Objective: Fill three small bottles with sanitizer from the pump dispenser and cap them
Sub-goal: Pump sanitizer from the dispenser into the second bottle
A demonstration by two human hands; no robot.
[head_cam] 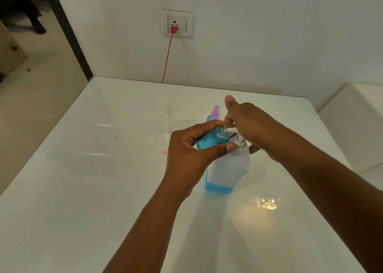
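A translucent pump dispenser (pixel 230 169) with a low layer of blue sanitizer stands on the white table (pixel 83 189). My left hand (pixel 192 148) grips a small clear bottle (pixel 219 134) holding blue liquid, tilted with its open mouth at the white pump nozzle (pixel 232 129). My right hand (pixel 248 123) rests on top of the pump head, fingers curled over it, thumb raised. Just behind stands a small blue-filled bottle with a pink spray cap (pixel 214 115). Further left stands a small clear capped bottle (pixel 169 117).
A small orange-pink piece (pixel 164 151) lies on the table left of my left hand. A red cord (pixel 167 55) runs from a wall socket (pixel 177 24) down behind the table's far edge. A white surface (pixel 356 123) stands to the right.
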